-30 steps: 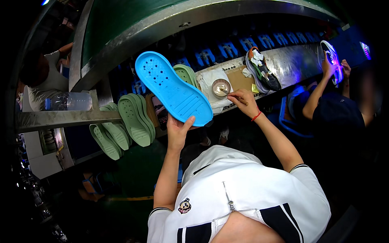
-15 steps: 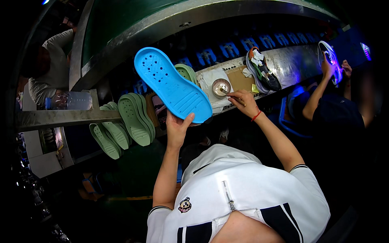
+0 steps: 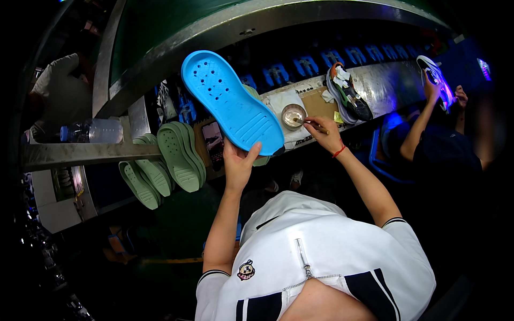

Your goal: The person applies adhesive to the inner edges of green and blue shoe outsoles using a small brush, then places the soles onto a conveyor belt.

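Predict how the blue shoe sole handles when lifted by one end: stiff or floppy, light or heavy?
The blue shoe sole is probably fairly stiff: the left hand grips only its near end, yet the far end shows no clear droop. Likely light for its size, given that one-handed hold and its foam-like look.

A black-and-grey shoe with orange trim (image 3: 360, 106), white paper tucked inside, reaches across the long grey bench (image 3: 393, 92) to its near edge. Beside it, at that edge, sits a small yellow paper slip (image 3: 337, 117). Bright blue slotted fixtures (image 3: 305, 66) line the far edge. A clear blue-capped plastic bottle (image 3: 104, 131) adjoins the left-hand metal rail (image 3: 80, 154).
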Available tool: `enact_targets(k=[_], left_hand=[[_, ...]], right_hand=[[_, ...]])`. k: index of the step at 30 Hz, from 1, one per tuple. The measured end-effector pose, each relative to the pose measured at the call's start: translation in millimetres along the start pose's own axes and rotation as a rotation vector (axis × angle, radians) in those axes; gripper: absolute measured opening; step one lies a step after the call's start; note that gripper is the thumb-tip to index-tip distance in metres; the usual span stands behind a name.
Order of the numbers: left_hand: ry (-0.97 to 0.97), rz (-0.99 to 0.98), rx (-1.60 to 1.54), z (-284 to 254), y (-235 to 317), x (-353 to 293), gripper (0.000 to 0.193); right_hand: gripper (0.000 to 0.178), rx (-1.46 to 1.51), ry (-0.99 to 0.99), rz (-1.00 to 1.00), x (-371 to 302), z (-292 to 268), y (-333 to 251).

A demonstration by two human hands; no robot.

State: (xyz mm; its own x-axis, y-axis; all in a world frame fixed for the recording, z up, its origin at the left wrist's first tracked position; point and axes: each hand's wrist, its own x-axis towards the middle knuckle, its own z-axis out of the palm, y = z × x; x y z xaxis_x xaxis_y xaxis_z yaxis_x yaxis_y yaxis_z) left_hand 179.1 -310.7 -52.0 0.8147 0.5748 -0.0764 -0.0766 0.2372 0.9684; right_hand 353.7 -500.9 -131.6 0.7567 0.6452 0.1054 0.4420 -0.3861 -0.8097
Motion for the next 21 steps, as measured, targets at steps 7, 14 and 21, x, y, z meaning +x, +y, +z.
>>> enact_targets(k=[7, 14, 21], left_hand=[[0.033, 0.014, 0.019, 16, 13, 7, 0.053], [0.09, 0.141, 0.106, 16, 13, 13, 0.054], [0.113, 0.113, 0.093, 23, 19, 14, 0.055]], right_hand=[[0.014, 0.104, 0.07, 0.035, -5, -4, 6], [0.011, 0.52, 0.11, 0.152, -11, -52, -59], [0.01, 0.383, -0.113, -0.115, -22, -76, -122]])
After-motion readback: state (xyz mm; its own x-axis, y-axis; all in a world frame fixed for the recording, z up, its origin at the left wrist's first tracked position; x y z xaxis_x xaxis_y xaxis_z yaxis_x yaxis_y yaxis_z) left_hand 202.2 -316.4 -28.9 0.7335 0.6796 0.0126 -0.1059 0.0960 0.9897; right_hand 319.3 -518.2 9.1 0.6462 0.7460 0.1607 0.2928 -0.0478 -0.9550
